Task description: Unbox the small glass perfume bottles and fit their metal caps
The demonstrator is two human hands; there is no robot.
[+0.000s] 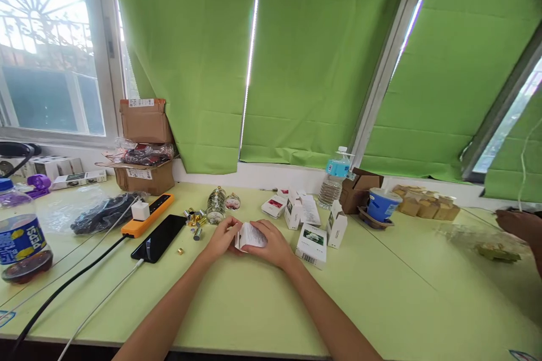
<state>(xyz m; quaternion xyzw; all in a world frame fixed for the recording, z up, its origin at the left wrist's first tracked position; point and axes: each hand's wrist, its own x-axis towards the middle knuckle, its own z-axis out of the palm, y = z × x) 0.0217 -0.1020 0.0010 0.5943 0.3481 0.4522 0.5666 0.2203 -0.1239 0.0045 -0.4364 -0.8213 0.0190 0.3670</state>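
Observation:
Near the middle of the table, a small white box (253, 237) with fine print is held between both hands. My left hand (223, 240) grips its left edge, thumb on top. Wrapped over the right side is my right hand (271, 242). Just beyond, round ornate metal cases (215, 206) stand beside a small round piece (232, 201). Gold and silver caps (195, 218) lie left of them. To the right are a white box with a dark picture (312, 242), an upright white box (336, 225) and more white boxes and cards (274, 206).
An orange power strip (148, 215), a black phone (157, 238) with a cable, and a Pepsi bottle (23, 237) are on the left. Further right stand a water bottle (332, 183) and a blue cup (382, 205). Another person's hand (519, 225) is at the right edge.

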